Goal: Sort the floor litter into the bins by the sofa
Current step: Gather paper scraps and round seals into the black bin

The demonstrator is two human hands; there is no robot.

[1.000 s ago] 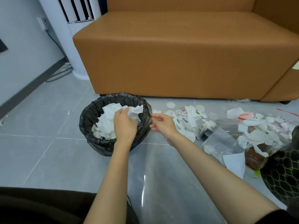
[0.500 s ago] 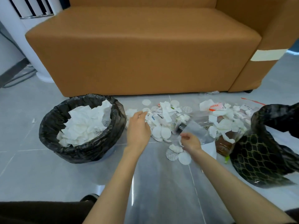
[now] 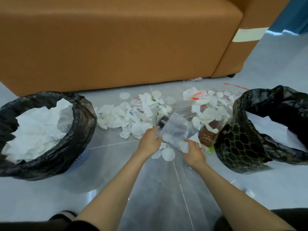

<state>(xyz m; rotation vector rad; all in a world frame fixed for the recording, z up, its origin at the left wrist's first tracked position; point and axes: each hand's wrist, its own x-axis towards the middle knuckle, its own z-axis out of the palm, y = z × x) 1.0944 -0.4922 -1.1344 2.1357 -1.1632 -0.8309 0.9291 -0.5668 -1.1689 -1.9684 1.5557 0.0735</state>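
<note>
Two bare forearms reach over the grey floor (image 3: 50, 197) to the near edge of the litter. The right hand (image 3: 194, 152) has its grip pinched on the near corner of a clear plastic bag (image 3: 175, 129), fingers curled round the film, and that end looks raised off the tiles. The left hand (image 3: 150, 140) sits at the bag's left edge, thumb against it and fingers curled under; whether that grip truly pinches the film I cannot tell. Holding both sides seems meant to keep the limp bag spread and free it from the scraps around it. Its long axis runs away from the person toward the sofa (image 3: 116, 47), the far end leaning slightly left over a dark cylinder (image 3: 164, 120); which end is the mouth is unclear. Round white pads (image 3: 168, 154) lie just below the hands, and a brown bottle (image 3: 208, 135) lies on its side just to the right. The tissue-filled bin (image 3: 80, 130) stands to the left. The mesh bin (image 3: 236, 147) stands to the right, nearer the bag, and is likely its destination. Beyond, crumpled tissues (image 3: 116, 117) stretch along the sofa's foot.
</note>
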